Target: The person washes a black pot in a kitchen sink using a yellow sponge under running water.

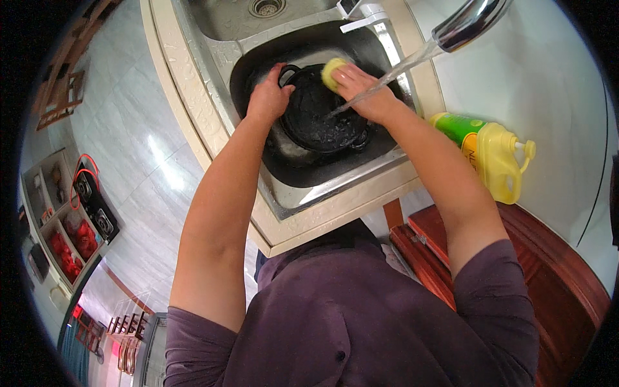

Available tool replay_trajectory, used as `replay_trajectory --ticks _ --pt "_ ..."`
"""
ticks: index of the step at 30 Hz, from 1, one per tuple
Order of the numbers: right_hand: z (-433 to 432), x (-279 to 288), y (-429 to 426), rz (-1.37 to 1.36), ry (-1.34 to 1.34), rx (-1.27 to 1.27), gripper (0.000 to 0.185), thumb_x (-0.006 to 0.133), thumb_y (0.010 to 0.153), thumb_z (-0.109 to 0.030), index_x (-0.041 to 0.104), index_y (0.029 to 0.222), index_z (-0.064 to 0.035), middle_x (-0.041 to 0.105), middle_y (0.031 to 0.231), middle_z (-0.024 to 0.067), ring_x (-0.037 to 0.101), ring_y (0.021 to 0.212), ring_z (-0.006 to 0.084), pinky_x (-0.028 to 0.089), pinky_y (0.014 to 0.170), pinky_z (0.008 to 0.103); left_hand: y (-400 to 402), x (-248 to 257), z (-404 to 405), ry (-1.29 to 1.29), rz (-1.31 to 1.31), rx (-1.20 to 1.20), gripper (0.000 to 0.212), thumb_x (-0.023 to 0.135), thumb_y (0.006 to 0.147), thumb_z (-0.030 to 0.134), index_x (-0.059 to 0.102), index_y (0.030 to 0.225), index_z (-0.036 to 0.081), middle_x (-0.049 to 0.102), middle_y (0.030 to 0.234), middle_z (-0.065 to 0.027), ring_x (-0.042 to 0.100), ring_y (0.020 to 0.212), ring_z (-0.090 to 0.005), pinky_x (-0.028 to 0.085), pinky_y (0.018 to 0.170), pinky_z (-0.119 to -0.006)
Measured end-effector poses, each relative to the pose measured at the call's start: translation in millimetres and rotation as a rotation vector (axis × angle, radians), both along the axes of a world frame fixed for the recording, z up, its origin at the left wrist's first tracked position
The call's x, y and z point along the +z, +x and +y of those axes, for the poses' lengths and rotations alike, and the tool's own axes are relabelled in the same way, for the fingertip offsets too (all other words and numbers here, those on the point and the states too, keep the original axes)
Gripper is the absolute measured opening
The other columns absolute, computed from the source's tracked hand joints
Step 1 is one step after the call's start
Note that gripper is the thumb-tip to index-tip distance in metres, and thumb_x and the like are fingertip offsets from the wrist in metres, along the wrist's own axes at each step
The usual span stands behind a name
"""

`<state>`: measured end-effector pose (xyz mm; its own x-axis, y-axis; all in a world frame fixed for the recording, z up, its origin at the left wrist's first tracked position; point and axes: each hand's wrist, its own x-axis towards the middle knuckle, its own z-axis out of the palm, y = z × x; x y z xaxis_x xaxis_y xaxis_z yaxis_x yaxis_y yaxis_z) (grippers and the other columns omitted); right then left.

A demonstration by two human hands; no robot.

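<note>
A round black pan (314, 111) with two loop handles lies in the right basin of a stainless steel sink (309, 186). My left hand (272, 96) grips its upper left handle, the thumb over the rim. In my right hand (360, 89) is a yellow sponge (332, 75), held at the pan's upper right edge and slightly blurred. Water (387, 77) streams from a chrome faucet (464, 26) past my right hand into the pan, where some water pools and splashes. The pan's other handle points to the lower right.
A second basin with a drain strainer (267, 7) adjoins at the top. A white plastic lever (365, 18) stands at the sink's back rim. Right of the counter is a yellow pump bottle (498, 155), near dark red wooden furniture (556, 271). Water drops wet the cream counter edge (186, 82).
</note>
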<state>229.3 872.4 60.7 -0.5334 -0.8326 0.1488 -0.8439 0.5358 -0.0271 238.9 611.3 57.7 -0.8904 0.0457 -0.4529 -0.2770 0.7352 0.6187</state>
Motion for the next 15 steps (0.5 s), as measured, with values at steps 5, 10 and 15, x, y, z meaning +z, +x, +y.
replay_trajectory --ticks 5,10,15 --pt "-10 5 13 -0.175 -0.022 -0.163 0.025 0.056 0.085 -0.014 0.065 0.104 -0.001 0.061 0.111 0.0114 0.057 0.113 0.03 0.046 0.099 0.041 5 -9 -6 0.084 0.055 0.09 0.058 0.068 0.089 0.033 0.049 0.143 0.022 0.063 0.124 -0.0242 0.059 0.117 -0.0412 0.046 0.099 -0.046" --pt "-11 40 73 -0.3 0.318 -0.237 0.015 0.063 0.078 -0.014 0.072 0.08 -0.0023 0.066 0.093 0.0163 0.059 0.099 0.0319 0.049 0.091 0.041 5 -16 -9 0.129 0.047 0.142 0.058 0.067 0.09 0.034 0.05 0.144 0.021 0.063 0.127 -0.0219 0.059 0.12 -0.0388 0.046 0.101 -0.043" --pt "-61 31 98 -0.954 -0.038 -0.455 0.022 0.065 0.08 -0.016 0.072 0.093 -0.0004 0.067 0.1 0.0216 0.063 0.101 0.0385 0.05 0.091 0.0462 0 -21 -9 0.204 0.036 0.207 0.048 0.053 0.098 0.045 0.058 0.135 0.015 0.063 0.124 -0.0225 0.057 0.121 -0.0404 0.045 0.101 -0.043"
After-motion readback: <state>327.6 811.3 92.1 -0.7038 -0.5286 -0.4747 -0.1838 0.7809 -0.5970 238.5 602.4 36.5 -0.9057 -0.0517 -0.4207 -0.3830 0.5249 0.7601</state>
